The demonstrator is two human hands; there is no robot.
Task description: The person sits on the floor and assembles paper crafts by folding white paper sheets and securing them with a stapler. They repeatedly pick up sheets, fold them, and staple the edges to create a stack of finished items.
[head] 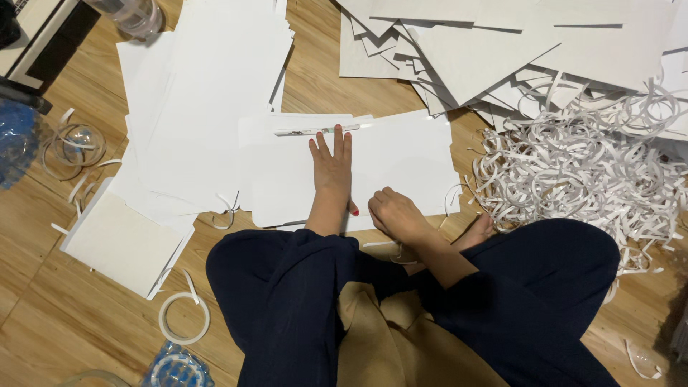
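I sit cross-legged on a wooden floor. My left hand (pixel 332 163) lies flat, fingers spread, on a white sheet of paper (pixel 401 154) in front of my knees. Its fingertips reach a thin ruler-like strip (pixel 315 130) lying along the sheet's far edge. My right hand (pixel 396 213) is curled at the sheet's near edge, fingers closed down on the paper; whether it holds a small tool is hidden.
More white sheets are piled at left (pixel 208 93) and at the back right (pixel 502 43). A heap of curly paper strips (pixel 580 165) lies at right. A tape ring (pixel 184 317), a white pad (pixel 122 244) and plastic bottles (pixel 136 14) are around.
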